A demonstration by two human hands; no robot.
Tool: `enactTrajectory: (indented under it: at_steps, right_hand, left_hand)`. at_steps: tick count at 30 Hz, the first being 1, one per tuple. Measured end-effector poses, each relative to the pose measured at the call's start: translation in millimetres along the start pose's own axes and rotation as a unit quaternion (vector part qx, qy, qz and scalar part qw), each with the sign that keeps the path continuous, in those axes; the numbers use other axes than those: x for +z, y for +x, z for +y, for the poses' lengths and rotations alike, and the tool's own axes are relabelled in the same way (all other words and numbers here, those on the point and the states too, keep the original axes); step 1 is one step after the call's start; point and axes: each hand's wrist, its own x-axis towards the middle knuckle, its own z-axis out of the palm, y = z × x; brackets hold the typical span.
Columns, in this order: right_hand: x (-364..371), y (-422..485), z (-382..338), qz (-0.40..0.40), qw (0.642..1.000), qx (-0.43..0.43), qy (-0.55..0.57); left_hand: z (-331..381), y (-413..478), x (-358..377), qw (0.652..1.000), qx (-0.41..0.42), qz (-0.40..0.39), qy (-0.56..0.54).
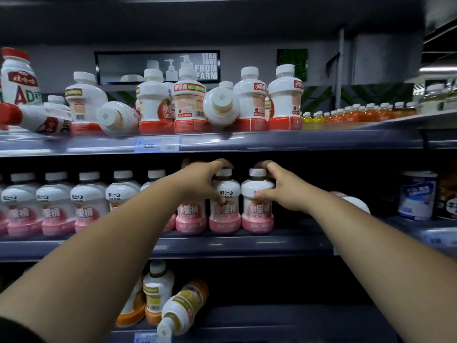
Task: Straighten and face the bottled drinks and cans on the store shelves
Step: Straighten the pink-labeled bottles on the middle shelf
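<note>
On the middle shelf [247,243] stands a row of white-and-pink drink bottles. My left hand [200,181] grips one upright pink bottle [224,214] round its neck and shoulder. My right hand [284,186] grips the neighbouring pink bottle [257,214] the same way, thumb on its front. Both bottles stand upright with labels facing me. Further pink bottles [57,206] line up to the left.
The top shelf [222,142] holds white-and-red bottles, two toppled with caps toward me [118,117] [220,105]. On the bottom shelf, orange-based bottles lean and one lies tipped [180,308]. A blue-and-white can [418,194] stands at the right. A pink bottle [353,201] lies behind my right forearm.
</note>
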Motion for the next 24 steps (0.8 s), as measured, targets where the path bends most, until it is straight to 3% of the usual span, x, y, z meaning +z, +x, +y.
enactTrajectory:
  at_steps: [10,14,18,24]
  right_hand:
    - [-1,-3,0,-0.015,1.000,0.018,-0.015]
    - [-22,-14,-3,-0.029,0.997,0.012,-0.072]
    - [-60,-44,-1,-0.036,0.987,0.013,-0.155]
    - [-104,-94,34,-0.091,0.968,0.031,-0.231]
  left_hand:
    - [1,-1,-5,0.998,0.012,-0.015,0.053]
    - [26,-2,-1,0.979,0.057,0.055,0.190]
    - [66,10,20,0.973,0.132,0.092,0.165]
    - [101,30,62,0.969,0.115,0.114,0.186]
